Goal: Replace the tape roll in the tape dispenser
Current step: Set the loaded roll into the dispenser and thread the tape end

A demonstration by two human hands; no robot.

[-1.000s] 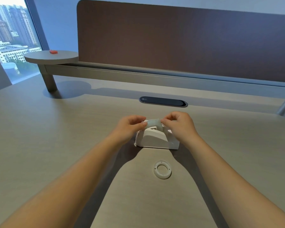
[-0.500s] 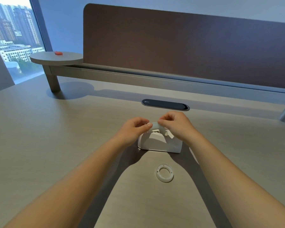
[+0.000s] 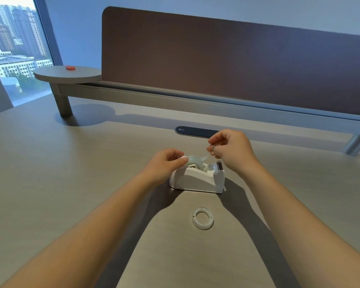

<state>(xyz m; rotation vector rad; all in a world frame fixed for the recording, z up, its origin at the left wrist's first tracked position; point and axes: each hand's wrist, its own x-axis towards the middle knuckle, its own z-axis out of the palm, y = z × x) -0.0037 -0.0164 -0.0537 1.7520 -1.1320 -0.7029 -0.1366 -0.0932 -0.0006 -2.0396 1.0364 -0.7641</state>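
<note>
A white tape dispenser stands on the desk in front of me. A pale translucent tape roll sits in its top slot. My left hand pinches the roll's left edge with thumb and fingertips. My right hand is raised to the right of the roll and pinches the free tape end, which stretches up from the roll. The cutter sits below that hand. An empty white core ring lies flat on the desk nearer to me.
The wood-grain desk runs wide on both sides. A dark oval cable grommet lies behind my hands. Behind it rise a grey rail and brown divider panel. A round side shelf at far left carries a small red object.
My right hand has lifted up and to the right, drawing a strip of tape off the roll. My left hand stays on the roll. The view has shifted slightly.
</note>
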